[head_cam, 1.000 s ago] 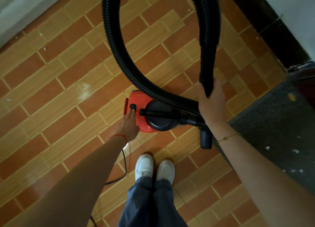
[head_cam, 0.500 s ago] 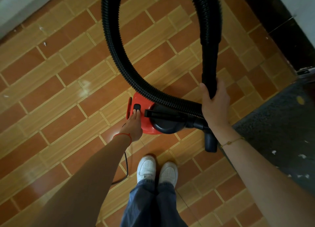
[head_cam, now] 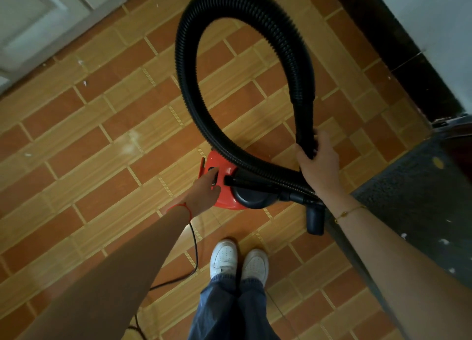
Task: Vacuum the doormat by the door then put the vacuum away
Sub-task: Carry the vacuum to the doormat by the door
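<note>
Brick-patterned floor tiles (head_cam: 107, 145) in orange and tan carry a small red vacuum (head_cam: 224, 186), set just ahead of two white shoes (head_cam: 238, 260). Its black ribbed hose (head_cam: 194, 92) is looped upward, and the rigid end is gripped by the curled fingers of the right hand (head_cam: 319, 163). The left hand (head_cam: 204, 194) is laid on the vacuum's top, a fingertip on the black switch. A dark doormat (head_cam: 408, 202) is seen to the right, a black cord (head_cam: 195, 250) behind the vacuum.

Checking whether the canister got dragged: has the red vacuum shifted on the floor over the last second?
No. The red vacuum sits on the same tiles, the same gap from the grey doormat; only the camera tilted.
</note>
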